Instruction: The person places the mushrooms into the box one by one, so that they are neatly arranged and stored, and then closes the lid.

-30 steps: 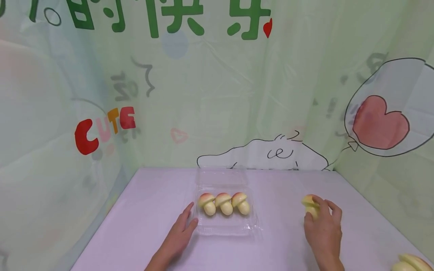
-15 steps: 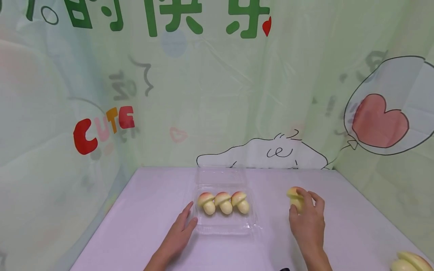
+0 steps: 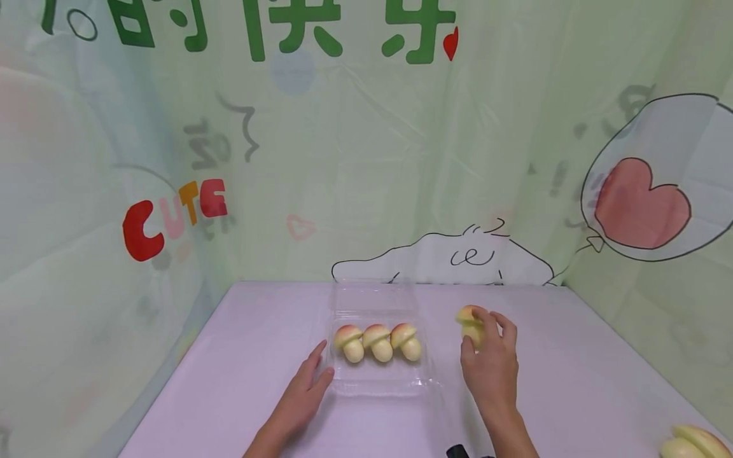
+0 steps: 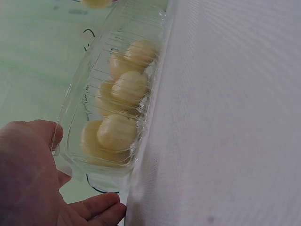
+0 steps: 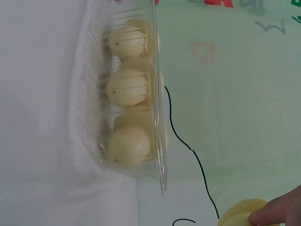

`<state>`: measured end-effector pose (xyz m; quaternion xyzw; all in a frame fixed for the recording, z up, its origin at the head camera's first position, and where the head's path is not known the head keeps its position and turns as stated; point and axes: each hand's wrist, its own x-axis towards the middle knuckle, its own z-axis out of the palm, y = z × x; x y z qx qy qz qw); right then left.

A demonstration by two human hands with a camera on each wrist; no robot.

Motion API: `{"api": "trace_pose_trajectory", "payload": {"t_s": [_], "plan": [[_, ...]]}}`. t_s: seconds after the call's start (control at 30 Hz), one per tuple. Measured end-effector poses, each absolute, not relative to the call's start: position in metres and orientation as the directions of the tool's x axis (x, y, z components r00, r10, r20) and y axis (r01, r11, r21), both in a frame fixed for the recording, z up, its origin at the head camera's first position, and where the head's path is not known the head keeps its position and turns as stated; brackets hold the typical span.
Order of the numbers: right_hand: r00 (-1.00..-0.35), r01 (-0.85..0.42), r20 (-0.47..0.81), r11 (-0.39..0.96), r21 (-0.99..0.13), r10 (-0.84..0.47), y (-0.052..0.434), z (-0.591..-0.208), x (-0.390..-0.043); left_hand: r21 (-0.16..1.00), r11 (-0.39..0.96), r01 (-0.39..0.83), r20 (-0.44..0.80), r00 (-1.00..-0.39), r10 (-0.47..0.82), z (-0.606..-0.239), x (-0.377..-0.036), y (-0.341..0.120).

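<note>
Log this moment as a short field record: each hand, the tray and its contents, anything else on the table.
left hand: fingers straight, resting against the near left edge of the clear tray
right hand: holds one mushroom-shaped bun right of the tray
tray contents: three mushroom-shaped buns in a row
tray lid: open, behind the tray
table: pale purple cover
other: more buns at the near right edge

Head view high, facing down over the table (image 3: 572, 381), both wrist views close, sharing the clear tray (image 3: 378, 381).
</note>
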<state>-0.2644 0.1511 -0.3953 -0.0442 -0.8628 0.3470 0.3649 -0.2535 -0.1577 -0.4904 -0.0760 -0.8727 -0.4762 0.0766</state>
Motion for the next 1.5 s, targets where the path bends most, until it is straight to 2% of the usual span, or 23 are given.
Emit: {"api": "trace_pose_trajectory", "payload": {"t_s": [0.47, 0.73, 1.23, 1.5], "plan": [[-0.698, -0.308, 0.682, 0.768, -0.562, 0.219, 0.123, -0.399, -0.266, 0.822, 0.533, 0.199, 0.198, -0.978, 0.061, -0.489, -0.253, -0.157], [-0.726, -0.367, 0.672, 0.747, -0.554, 0.143, 0.105, -0.408, -0.265, 0.82, 0.532, 0.213, 0.214, -0.975, 0.06, -0.49, -0.252, -0.157], [-0.774, -0.396, 0.63, 0.726, -0.562, 0.066, 0.084, -0.425, -0.265, 0.829, 0.511, 0.227, 0.22, -0.973, 0.077, -0.491, -0.253, -0.158], [-0.765, -0.473, 0.644, 0.689, -0.549, -0.011, 0.073, -0.437, -0.263, 0.825, 0.522, 0.216, 0.218, -0.974, 0.058, -0.491, -0.254, -0.158]]}}
